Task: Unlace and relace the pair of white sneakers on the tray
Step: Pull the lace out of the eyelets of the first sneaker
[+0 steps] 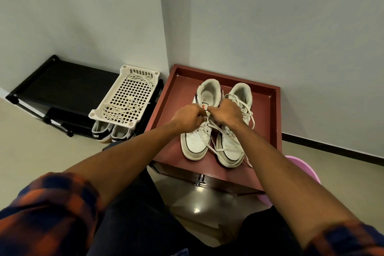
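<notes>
Two white sneakers stand side by side, toes toward me, on a dark red tray [178,93]. The left sneaker [195,143] has its white lace [216,129] partly through the eyelets, with loose ends trailing over the right sneaker [230,151]. My left hand [190,117] and my right hand [225,111] meet over the left sneaker's tongue, and each pinches a strand of that lace with curled fingers. The right sneaker's own lace loops loosely around its collar and off its right side.
A white perforated plastic basket [124,97] holding loose white laces sits on a black shoe rack [62,87] to the left. A dark pair of sneakers [112,134] stands under it. A pink object [299,164] lies right of the tray. Walls close behind.
</notes>
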Motion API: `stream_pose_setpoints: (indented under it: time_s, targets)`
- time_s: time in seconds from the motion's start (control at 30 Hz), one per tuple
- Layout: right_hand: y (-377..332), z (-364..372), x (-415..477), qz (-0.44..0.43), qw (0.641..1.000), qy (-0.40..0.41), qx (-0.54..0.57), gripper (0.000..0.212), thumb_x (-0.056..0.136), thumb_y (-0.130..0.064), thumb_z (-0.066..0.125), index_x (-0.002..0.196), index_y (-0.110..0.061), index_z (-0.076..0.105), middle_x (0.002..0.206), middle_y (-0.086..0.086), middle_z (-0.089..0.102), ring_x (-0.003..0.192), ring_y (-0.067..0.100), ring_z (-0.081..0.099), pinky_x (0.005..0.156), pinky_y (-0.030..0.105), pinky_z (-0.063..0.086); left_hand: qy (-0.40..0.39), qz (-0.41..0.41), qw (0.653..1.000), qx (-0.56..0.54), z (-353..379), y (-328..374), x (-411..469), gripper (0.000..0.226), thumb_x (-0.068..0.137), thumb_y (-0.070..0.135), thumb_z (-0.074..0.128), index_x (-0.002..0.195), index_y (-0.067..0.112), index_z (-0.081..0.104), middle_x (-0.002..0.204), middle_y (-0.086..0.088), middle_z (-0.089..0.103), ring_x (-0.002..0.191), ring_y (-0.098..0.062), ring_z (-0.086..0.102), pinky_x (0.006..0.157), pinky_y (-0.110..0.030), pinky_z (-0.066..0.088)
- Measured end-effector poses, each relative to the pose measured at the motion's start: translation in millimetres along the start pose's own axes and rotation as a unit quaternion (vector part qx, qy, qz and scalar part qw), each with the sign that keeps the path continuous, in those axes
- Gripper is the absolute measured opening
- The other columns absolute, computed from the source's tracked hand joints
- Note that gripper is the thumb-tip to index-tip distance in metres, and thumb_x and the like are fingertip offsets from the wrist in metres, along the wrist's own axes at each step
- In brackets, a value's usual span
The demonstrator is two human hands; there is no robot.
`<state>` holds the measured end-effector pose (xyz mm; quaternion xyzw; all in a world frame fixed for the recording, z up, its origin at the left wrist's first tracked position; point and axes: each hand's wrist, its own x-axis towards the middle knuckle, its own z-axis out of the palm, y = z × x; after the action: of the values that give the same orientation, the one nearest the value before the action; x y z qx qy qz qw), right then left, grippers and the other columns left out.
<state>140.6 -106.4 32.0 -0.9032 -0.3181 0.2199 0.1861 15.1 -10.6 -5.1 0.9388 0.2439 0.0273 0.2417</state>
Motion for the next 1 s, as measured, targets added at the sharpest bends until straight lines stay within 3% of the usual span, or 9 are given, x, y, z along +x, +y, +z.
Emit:
stream_pose_setpoints:
  time_s: [0.1, 0.23, 0.33, 0.47, 0.6, 0.67, 0.77, 0.93, 1.0]
  targets:
    - [0.2, -0.6, 3.0, 0.006, 1.0, -0.005, 0.004, 0.033, 0.08, -0.047, 0.064, 0.074, -0.015, 0.066, 0.069, 0.003, 0.071, 0.069, 0.025, 0.071, 0.07, 0.039, 0.06, -0.026, -0.067, 0.979, -0.192, 1.1, 5.3, -3.6, 0.011, 0.093, 0.017, 0.066, 0.086, 0.013, 0.073, 0.088, -0.005, 0.068, 0.077, -0.014, 0.061, 0.071, -0.028, 0.049]
    - [1.6, -1.8, 7.8, 0.034, 0.998, -0.02, 0.045, 0.027, 0.078, -0.04, 0.066, 0.079, -0.013, 0.069, 0.066, 0.001, 0.073, 0.064, 0.021, 0.072, 0.067, 0.037, 0.062, -0.052, -0.22, 0.787, -0.574, -7.7, -6.7, -21.8, 0.019, 0.092, 0.0, 0.052, 0.08, 0.01, 0.063, 0.084, -0.003, 0.068, 0.078, -0.011, 0.058, 0.067, -0.023, 0.043]
    - [2.4, -1.8, 5.7, 0.039, 0.999, 0.001, 0.021, 0.031, 0.079, -0.045, 0.069, 0.082, -0.014, 0.066, 0.075, 0.002, 0.07, 0.072, 0.023, 0.069, 0.059, 0.029, 0.049, -0.056, -0.274, 0.683, -0.674, -9.0, -26.3, -37.6, 0.018, 0.087, 0.007, 0.047, 0.078, 0.009, 0.062, 0.09, -0.005, 0.073, 0.084, -0.016, 0.064, 0.074, -0.03, 0.048]
    - [-3.3, -0.8, 4.0, 0.038, 0.999, 0.006, 0.016, 0.033, 0.077, -0.047, 0.071, 0.082, -0.015, 0.068, 0.073, 0.001, 0.072, 0.067, 0.022, 0.07, 0.062, 0.032, 0.056, -0.078, -0.256, 0.71, -0.652, -14.6, -16.0, -29.4, 0.018, 0.08, 0.024, 0.048, 0.074, 0.013, 0.061, 0.088, -0.007, 0.07, 0.061, -0.011, 0.046, 0.055, -0.026, 0.029]
    - [-4.6, -2.9, 5.7, 0.033, 0.999, -0.002, 0.01, 0.035, 0.075, -0.049, 0.074, 0.081, -0.014, 0.071, 0.07, 0.001, 0.073, 0.065, 0.021, 0.072, 0.067, 0.038, 0.062, -0.13, -0.225, 0.88, -0.397, -34.2, 12.4, -4.8, 0.036, 0.091, 0.043, 0.059, 0.086, 0.012, 0.076, 0.059, 0.006, 0.057, 0.052, -0.008, 0.038, 0.047, -0.023, 0.025]
    - [-2.7, -3.3, 6.9, 0.037, 0.999, -0.005, 0.016, 0.033, 0.077, -0.048, 0.074, 0.082, -0.015, 0.071, 0.069, 0.001, 0.073, 0.064, 0.02, 0.073, 0.068, 0.038, 0.063, -0.14, -0.204, 0.921, -0.301, -43.6, 18.4, -0.4, 0.035, 0.093, 0.044, 0.062, 0.093, 0.012, 0.079, 0.058, 0.009, 0.057, 0.049, -0.005, 0.04, 0.045, -0.02, 0.029]
    - [-1.4, -2.5, 6.0, 0.043, 0.999, 0.004, 0.023, 0.028, 0.079, -0.044, 0.073, 0.08, -0.016, 0.072, 0.065, 0.0, 0.072, 0.062, 0.017, 0.072, 0.068, 0.035, 0.062, -0.138, -0.2, 0.899, -0.364, -48.5, 7.7, -2.2, 0.023, 0.096, 0.028, 0.063, 0.096, 0.011, 0.078, 0.071, 0.005, 0.067, 0.047, -0.003, 0.041, 0.043, -0.018, 0.026]
    - [1.2, 0.3, 7.5, 0.052, 0.998, 0.004, 0.04, 0.031, 0.075, -0.046, 0.074, 0.078, -0.014, 0.071, 0.062, 0.0, 0.072, 0.061, 0.019, 0.072, 0.068, 0.039, 0.063, -0.133, -0.244, 0.744, -0.608, -46.3, -26.0, -27.9, 0.015, 0.097, 0.019, 0.055, 0.093, 0.014, 0.068, 0.081, 0.007, 0.068, 0.061, -0.002, 0.047, 0.047, -0.017, 0.024]
    - [1.6, 1.2, 8.5, 0.053, 0.998, 0.002, 0.042, 0.033, 0.075, -0.047, 0.075, 0.075, -0.014, 0.072, 0.06, 0.0, 0.072, 0.059, 0.019, 0.072, 0.069, 0.04, 0.063, -0.12, -0.264, 0.722, -0.629, -43.2, -42.6, -39.0, 0.012, 0.093, 0.017, 0.053, 0.085, 0.015, 0.063, 0.08, 0.005, 0.07, 0.058, -0.005, 0.048, 0.046, -0.019, 0.023]
